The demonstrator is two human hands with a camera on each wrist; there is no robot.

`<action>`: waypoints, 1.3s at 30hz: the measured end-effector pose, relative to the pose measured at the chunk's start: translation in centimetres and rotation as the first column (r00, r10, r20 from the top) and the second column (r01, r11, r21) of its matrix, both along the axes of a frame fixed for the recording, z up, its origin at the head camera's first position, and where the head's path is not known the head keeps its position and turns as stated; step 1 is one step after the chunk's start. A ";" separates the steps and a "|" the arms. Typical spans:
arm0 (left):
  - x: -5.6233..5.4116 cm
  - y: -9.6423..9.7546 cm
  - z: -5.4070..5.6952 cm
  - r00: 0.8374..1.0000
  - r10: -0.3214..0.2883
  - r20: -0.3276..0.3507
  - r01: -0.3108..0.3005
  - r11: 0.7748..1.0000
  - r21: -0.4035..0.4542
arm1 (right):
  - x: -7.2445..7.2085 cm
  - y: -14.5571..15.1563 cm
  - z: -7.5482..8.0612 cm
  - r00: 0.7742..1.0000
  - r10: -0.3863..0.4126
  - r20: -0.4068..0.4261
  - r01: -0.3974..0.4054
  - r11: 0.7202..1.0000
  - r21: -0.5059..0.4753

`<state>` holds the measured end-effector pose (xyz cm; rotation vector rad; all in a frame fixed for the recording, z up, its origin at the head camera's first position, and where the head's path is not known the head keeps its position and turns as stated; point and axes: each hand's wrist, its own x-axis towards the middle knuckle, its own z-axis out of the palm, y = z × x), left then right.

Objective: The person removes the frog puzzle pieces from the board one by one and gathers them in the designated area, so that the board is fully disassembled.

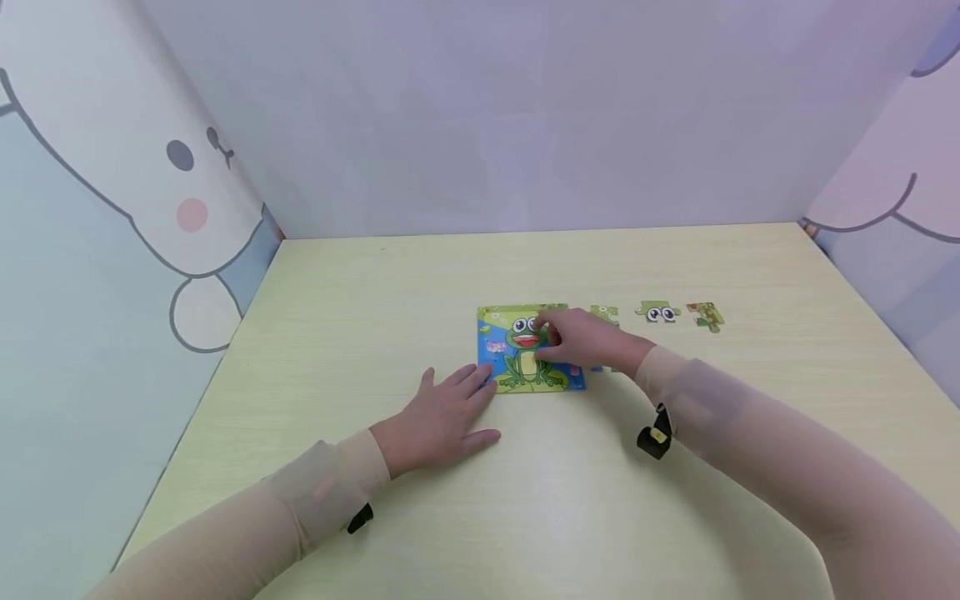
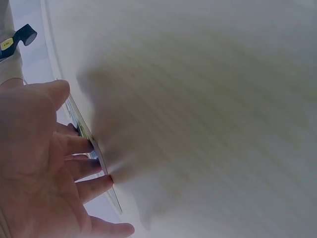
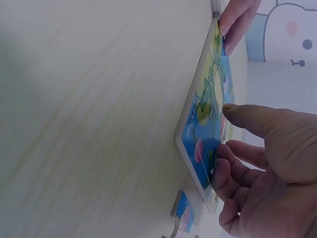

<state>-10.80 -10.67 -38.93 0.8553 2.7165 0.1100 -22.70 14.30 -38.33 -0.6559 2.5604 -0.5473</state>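
Note:
A square frog puzzle board (image 1: 517,360) lies flat in the middle of the pale table (image 1: 360,300). My left hand (image 1: 438,417) rests flat on the table, its straight fingertips touching the board's near left corner. The left wrist view shows those fingers (image 2: 81,166) against the board's thin edge (image 2: 91,141). My right hand (image 1: 581,337) hovers over the board's right side beside the frog's eyes. Its fingers (image 3: 220,166) curl onto a puzzle piece (image 3: 204,153) at the board's (image 3: 210,94) right edge, with the thumb stretched above it.
Loose pieces lie in a row right of the board: a green one (image 1: 604,314), one with eyes (image 1: 658,312) and a brownish one (image 1: 705,317). A blue piece (image 3: 183,215) sits by my right wrist. Printed walls enclose the table on three sides.

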 end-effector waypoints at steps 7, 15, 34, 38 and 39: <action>0.0 0.0 0.0 1.000 0.001 -0.003 -0.002 1.000 -0.008 | -0.4 -0.7 0.3 1.000 -0.011 0.022 0.010 0.999 0.054; 0.0 0.1 0.2 1.000 -0.004 -0.007 0.004 1.000 -0.013 | -0.7 -1.5 1.2 0.996 -0.037 0.084 0.027 0.994 0.109; 0.1 0.1 0.1 1.000 -0.001 0.001 0.001 1.000 -0.009 | 0.2 -0.7 0.7 0.999 -0.021 -0.024 0.021 1.000 0.017; 0.1 0.1 0.0 1.000 -0.001 0.002 0.001 1.000 -0.004 | 0.3 -0.8 0.7 0.998 -0.025 -0.063 0.022 0.999 -0.048; 0.1 0.0 0.0 1.000 -0.001 0.002 0.001 1.000 -0.003 | 0.3 -0.8 0.7 0.997 -0.028 -0.071 0.024 0.998 -0.063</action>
